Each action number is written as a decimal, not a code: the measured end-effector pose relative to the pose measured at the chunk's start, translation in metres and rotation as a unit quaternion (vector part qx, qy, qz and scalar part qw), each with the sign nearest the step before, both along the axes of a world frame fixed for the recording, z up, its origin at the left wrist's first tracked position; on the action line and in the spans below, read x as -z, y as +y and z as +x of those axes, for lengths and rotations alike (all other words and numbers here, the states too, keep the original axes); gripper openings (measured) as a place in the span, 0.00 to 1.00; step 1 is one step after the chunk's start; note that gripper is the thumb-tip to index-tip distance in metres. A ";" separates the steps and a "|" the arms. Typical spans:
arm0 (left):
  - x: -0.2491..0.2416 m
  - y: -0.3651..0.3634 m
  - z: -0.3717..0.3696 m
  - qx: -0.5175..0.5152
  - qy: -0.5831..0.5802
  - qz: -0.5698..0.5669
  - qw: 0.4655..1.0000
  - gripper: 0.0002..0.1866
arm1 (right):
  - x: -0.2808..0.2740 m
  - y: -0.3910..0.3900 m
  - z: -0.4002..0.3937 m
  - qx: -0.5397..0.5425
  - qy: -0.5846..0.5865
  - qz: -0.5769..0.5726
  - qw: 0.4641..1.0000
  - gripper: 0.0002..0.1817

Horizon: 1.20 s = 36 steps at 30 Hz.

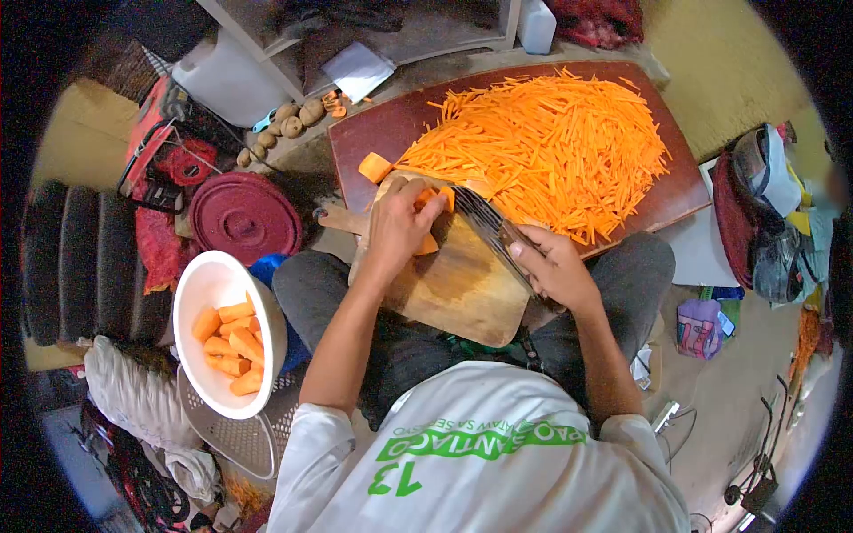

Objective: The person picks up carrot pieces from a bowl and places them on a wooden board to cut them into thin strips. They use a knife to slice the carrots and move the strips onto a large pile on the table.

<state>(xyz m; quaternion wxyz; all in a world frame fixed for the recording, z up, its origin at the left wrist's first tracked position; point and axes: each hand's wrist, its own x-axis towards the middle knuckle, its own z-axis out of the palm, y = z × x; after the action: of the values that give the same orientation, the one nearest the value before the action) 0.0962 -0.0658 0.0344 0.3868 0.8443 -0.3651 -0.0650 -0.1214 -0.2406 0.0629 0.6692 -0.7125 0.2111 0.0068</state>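
Observation:
A wooden cutting board (458,293) with a handle lies over my lap. On its far part, my left hand (397,222) is closed over a piece of carrot (428,243), fingers bent and partly hiding it. My right hand (558,269) grips a knife (484,218) by its handle. The blade reaches the carrot beside my left fingertips and looks smeared into several dark stripes. Just past the board, a big heap of carrot sticks (551,147) covers much of a dark red board (364,133). One thick carrot chunk (375,167) sits at the heap's left side.
At my left, a white bowl (188,342) holds several peeled carrots (238,342), near a grey perforated basket (213,417). A maroon lidded container (244,213) stands farther out. Potatoes (291,126) and a peeler (264,121) lie beyond it. Bags (773,222) crowd the right.

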 end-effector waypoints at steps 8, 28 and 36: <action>0.020 0.003 0.016 -0.021 -0.061 -0.043 0.997 0.22 | 0.022 -0.016 -0.008 0.073 -0.063 0.086 0.992 0.14; -0.016 0.046 0.030 0.094 -0.014 0.022 0.995 0.40 | 0.045 -0.026 0.005 0.118 -0.109 0.114 0.980 0.30; -0.024 0.040 0.016 0.141 -0.039 0.140 0.979 0.51 | 0.039 -0.021 0.007 0.119 -0.110 0.123 0.979 0.27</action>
<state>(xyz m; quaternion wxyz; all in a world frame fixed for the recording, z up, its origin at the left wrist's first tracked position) 0.1119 -0.0258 0.0581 0.2369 0.8322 -0.4826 -0.1359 -0.1147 -0.2614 0.0241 0.7669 -0.5908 0.2172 -0.1251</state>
